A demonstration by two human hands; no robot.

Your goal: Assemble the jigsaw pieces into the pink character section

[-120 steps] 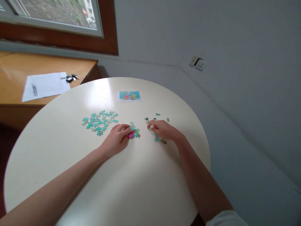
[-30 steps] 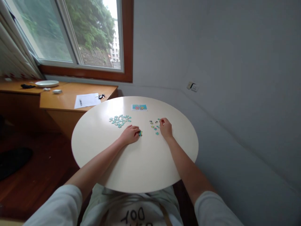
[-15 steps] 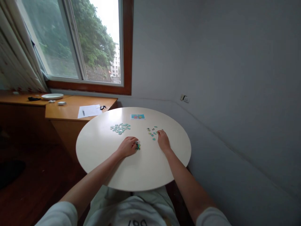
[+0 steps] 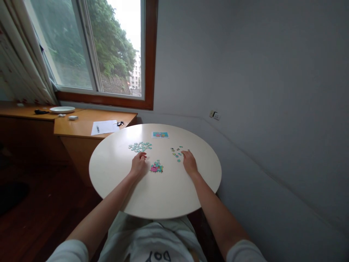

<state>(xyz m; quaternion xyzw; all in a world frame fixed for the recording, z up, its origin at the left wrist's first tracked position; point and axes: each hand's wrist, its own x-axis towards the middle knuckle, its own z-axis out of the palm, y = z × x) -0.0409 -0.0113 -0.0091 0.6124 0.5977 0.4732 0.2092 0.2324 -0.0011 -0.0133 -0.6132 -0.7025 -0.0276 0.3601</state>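
I sit at a round cream table (image 4: 163, 196). A small joined patch of puzzle (image 4: 156, 167), pink and teal, lies in the middle between my hands. My left hand (image 4: 138, 165) rests on the table just left of it, fingers curled, fingertips close below a heap of loose teal pieces (image 4: 140, 146). My right hand (image 4: 188, 162) lies flat with fingers stretched beside a scatter of mixed-colour pieces (image 4: 176, 153). A small reference picture (image 4: 160, 135) lies at the far edge. The hands are too small to show whether either holds a piece.
A wooden desk (image 4: 81, 129) stands left of the table with a sheet of paper (image 4: 104, 127), keys (image 4: 119, 123) and a white plate (image 4: 62, 109). A window is behind it. A grey padded bench (image 4: 272, 203) runs along the wall at right.
My left hand has come off the joined patch and moved up and left toward the teal heap, uncovering the patch. My right hand has barely moved. Earlier my head drew back.
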